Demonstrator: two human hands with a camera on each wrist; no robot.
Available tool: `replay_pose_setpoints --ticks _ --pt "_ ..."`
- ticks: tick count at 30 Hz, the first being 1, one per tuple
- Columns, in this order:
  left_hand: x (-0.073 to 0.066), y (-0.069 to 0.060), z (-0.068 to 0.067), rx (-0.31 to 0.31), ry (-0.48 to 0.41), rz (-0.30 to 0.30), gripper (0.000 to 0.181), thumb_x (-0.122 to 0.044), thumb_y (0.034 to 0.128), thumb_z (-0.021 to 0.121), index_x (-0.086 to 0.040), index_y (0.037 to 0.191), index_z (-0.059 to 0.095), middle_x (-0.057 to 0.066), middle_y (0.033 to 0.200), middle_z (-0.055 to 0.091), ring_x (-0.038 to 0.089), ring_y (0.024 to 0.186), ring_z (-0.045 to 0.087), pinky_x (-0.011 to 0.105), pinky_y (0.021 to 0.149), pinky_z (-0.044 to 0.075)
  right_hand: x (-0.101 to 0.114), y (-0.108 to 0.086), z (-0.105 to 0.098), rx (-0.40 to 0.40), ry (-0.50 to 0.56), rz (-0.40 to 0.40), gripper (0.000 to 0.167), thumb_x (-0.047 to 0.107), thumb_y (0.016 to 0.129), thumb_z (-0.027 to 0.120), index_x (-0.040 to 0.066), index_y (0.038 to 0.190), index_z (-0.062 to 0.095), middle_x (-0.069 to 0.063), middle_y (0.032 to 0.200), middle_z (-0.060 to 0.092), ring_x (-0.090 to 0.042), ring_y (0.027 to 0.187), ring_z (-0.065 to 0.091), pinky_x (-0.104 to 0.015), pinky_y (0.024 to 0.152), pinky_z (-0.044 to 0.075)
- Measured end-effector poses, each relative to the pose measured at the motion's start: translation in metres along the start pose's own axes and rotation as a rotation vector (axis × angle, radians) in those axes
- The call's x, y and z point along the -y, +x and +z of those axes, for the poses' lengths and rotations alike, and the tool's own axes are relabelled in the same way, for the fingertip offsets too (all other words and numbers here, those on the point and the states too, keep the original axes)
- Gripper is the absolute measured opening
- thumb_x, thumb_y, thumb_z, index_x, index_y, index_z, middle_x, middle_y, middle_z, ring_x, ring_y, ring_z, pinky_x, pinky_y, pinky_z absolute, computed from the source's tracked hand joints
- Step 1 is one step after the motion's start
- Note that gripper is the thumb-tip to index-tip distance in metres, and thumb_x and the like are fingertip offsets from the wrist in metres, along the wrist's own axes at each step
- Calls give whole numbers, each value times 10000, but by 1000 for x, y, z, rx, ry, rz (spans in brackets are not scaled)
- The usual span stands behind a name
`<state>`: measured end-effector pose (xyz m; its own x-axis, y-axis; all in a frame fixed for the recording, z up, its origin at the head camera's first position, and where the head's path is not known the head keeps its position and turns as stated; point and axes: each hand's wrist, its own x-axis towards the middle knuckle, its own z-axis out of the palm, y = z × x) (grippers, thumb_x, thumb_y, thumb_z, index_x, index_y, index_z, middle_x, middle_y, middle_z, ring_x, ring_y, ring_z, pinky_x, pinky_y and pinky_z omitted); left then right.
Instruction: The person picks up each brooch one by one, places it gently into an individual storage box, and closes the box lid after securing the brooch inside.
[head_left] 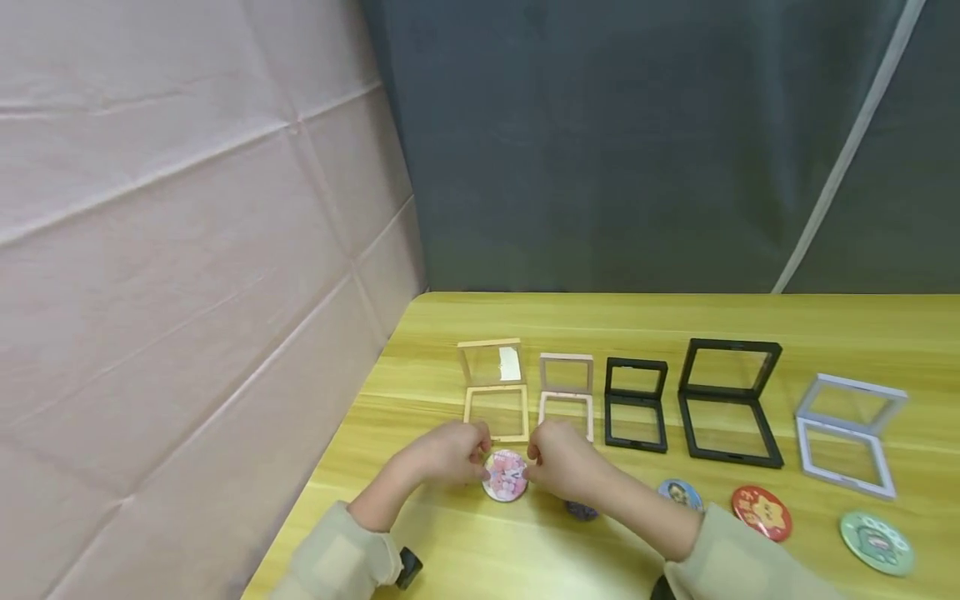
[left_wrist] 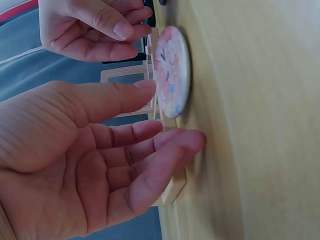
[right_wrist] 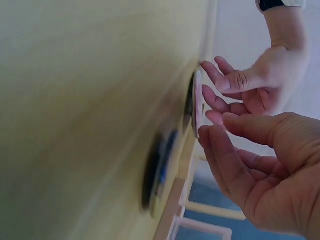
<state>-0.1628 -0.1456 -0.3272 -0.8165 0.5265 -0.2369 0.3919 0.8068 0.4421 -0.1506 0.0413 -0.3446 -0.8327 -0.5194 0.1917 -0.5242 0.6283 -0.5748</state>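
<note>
A round pink badge point(head_left: 506, 476) with a printed picture lies on the wooden table, between two hands. My left hand point(head_left: 452, 454) is at its left edge; in the left wrist view the thumb point(left_wrist: 117, 97) comes close to the rim and the fingers are loosely bent. On the badge's other side is my right hand point(head_left: 564, 463), thumb and forefinger near each other by the rim in the right wrist view. Whether either hand touches the badge I cannot tell. Behind the badge stands an opened yellow frame point(head_left: 498, 414) with a clear window.
To the right stand opened frames: a pink one point(head_left: 566, 395), a small black one point(head_left: 635, 423), a large black one point(head_left: 731, 425) and a lilac one point(head_left: 846, 454). A dark badge point(head_left: 582, 511), blue badge point(head_left: 681, 494), red badge point(head_left: 762, 512) and green badge point(head_left: 876, 542) lie in front.
</note>
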Motion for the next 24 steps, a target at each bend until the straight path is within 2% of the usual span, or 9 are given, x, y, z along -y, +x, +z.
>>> replay_pose_setpoints --ticks 3,7,13,17,24 --pt "1 1 3 7 15 -21 209 -80 768 679 -29 919 544 -39 608 454 62 513 412 196 496 373 3 1 7 14 17 25 367 -7 669 713 95 476 418 79 447 317 -54 412 275 -148 383 213" --pt "2 3 6 -1 59 -19 210 -79 759 685 -34 917 554 -40 626 458 70 556 403 205 531 379 5 1 13 7 -4 78 407 -1 647 725 115 468 378 84 429 278 -59 413 254 -148 389 197" --pt "3 6 10 2 103 -24 192 -94 757 693 -49 900 572 -51 600 450 58 539 393 191 531 368 6 3 16 6 -36 141 365 36 648 755 94 497 427 38 450 360 -84 431 314 -171 401 255" --pt "2 7 11 1 103 -18 186 -110 756 701 -56 889 582 -52 592 454 53 530 395 187 520 365 7 4 16 8 -67 151 327 55 637 773 70 526 466 11 472 413 -107 453 358 -203 419 306" --pt "4 4 13 -15 101 -19 168 -109 737 717 -89 803 564 -62 593 447 47 535 393 182 510 354 10 5 18 32 -62 166 294 38 625 777 54 563 490 4 493 441 -123 467 402 -212 423 349"
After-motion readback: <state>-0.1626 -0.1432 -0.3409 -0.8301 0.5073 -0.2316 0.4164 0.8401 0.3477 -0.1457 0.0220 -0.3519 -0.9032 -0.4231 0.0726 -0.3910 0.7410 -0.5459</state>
